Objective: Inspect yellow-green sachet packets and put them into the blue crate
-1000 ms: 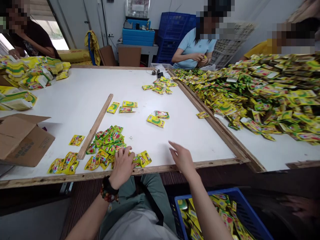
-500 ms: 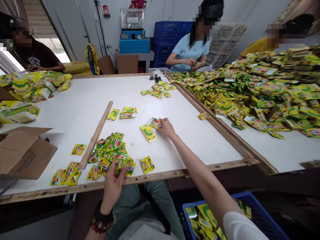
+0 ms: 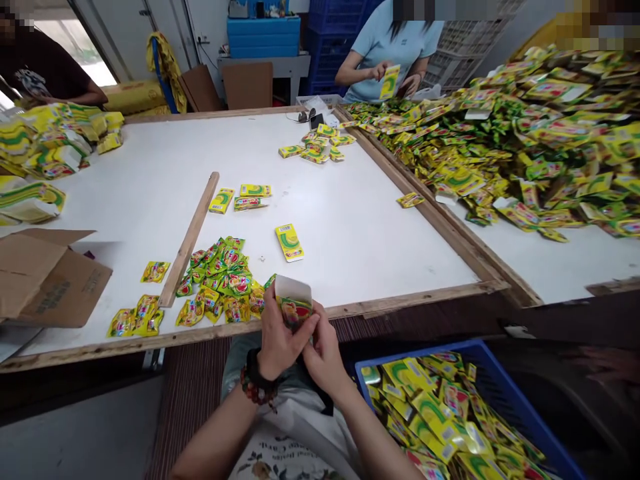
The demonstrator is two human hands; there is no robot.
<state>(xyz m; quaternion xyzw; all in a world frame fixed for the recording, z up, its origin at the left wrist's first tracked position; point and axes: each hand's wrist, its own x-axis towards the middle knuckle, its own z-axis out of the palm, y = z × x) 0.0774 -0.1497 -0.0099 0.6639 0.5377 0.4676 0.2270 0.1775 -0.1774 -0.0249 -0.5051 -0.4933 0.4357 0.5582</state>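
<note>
Close to the table's front edge, my left hand (image 3: 280, 343) and my right hand (image 3: 323, 347) meet around a small flat carton (image 3: 296, 312). Its white flap stands up at the top, and its printed side carries a red fruit picture. The fingers of both hands are closed on it; their undersides are hidden. A bit of green sachet shows beside my left fingertips; whether it is held I cannot tell. Left of my hands lies a pile of green sachets (image 3: 223, 267) with yellow sachets (image 3: 191, 312) along its front. Beyond them a yellow carton (image 3: 289, 242) lies flat.
A wooden strip (image 3: 193, 237) lies left of the pile, near a cardboard box (image 3: 55, 280). A wooden rail (image 3: 425, 207) borders a large heap of cartons (image 3: 550, 153). At my lower right stands a blue crate (image 3: 520, 400) of cartons. Co-workers sit across the table.
My right hand has come back from the table's middle with the small carton. My left hand has moved right from the sachet pile to meet it. The view has tilted down.
</note>
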